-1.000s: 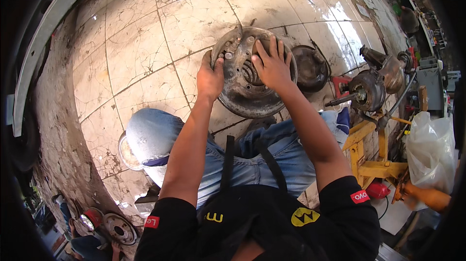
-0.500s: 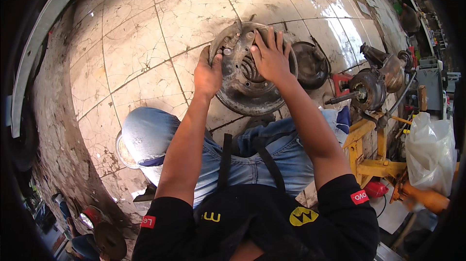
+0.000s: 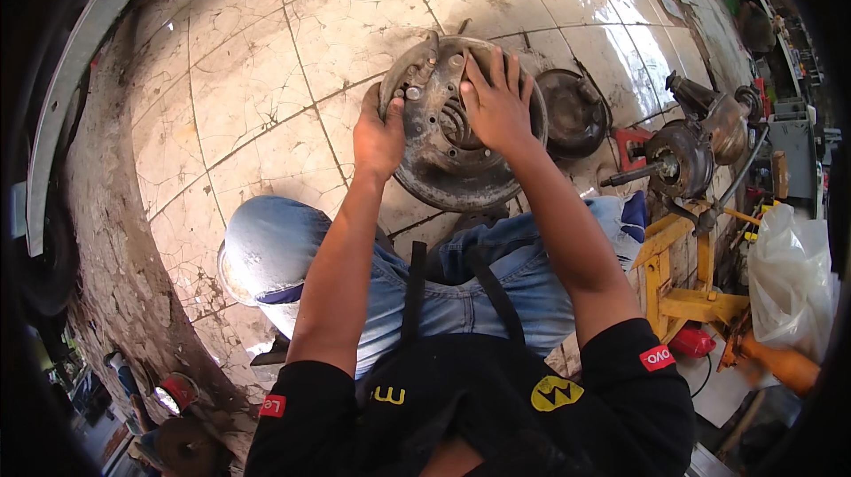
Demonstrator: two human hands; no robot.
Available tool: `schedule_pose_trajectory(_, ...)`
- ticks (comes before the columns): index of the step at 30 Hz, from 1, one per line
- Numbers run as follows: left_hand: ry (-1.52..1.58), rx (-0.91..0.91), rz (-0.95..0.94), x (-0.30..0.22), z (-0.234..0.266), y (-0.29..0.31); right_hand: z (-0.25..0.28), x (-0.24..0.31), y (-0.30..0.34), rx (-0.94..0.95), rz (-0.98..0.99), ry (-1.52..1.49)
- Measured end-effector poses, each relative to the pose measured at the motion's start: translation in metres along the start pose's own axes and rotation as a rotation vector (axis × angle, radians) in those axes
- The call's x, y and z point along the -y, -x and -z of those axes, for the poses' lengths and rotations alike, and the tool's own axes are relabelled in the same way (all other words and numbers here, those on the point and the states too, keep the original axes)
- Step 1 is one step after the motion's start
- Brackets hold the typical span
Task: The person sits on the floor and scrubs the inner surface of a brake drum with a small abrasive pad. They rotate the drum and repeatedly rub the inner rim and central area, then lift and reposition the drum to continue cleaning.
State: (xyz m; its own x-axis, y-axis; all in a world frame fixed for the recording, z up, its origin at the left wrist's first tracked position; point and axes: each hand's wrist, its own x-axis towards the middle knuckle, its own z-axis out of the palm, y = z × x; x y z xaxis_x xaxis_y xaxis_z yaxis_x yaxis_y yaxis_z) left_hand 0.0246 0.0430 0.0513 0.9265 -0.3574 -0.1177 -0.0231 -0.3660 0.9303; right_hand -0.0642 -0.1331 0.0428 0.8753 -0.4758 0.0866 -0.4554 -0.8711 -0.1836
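Between the left hand [image 3: 378,142] and the right hand [image 3: 498,109], I can see a worn metal disc [image 3: 452,186], face up over the tiled floor [image 3: 248,113]; I can't tell whether it rests there. It is nearly round, with neither direction clearly longer, and its broad face looks up toward the person. Just beyond the left thumb, a short stub [image 3: 432,53] has its long axis running away from the person, leaning slightly right. That left hand grips the near-left rim, thumb on the face by the bolt heads [image 3: 413,93], fingers over the edge. The right hand lies palm down on the face, fingers spread wide and pointing away. Just right of it sits a darker disc [image 3: 567,122]; farther right, an axle assembly [image 3: 729,142] stands near a yellow stand [image 3: 700,304].
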Motion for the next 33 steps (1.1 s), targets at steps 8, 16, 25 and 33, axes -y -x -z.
schedule_pose_trajectory(8, 0.032, 0.039, -0.002, 0.009, -0.006, -0.005, -0.002, 0.001, -0.014, -0.048, -0.015, -0.010)
schedule_pose_trajectory(16, 0.040, 0.051, 0.002, 0.001, -0.002, -0.002, 0.006, 0.001, -0.006, 0.018, -0.032, -0.029)
schedule_pose_trajectory(25, 0.020, 0.014, -0.018, 0.014, -0.005, -0.007, 0.002, 0.009, 0.005, 0.022, -0.029, -0.035)
schedule_pose_trajectory(33, -0.023, -0.008, 0.008, 0.001, -0.002, -0.001, 0.001, 0.014, 0.011, 0.003, -0.029, -0.019)
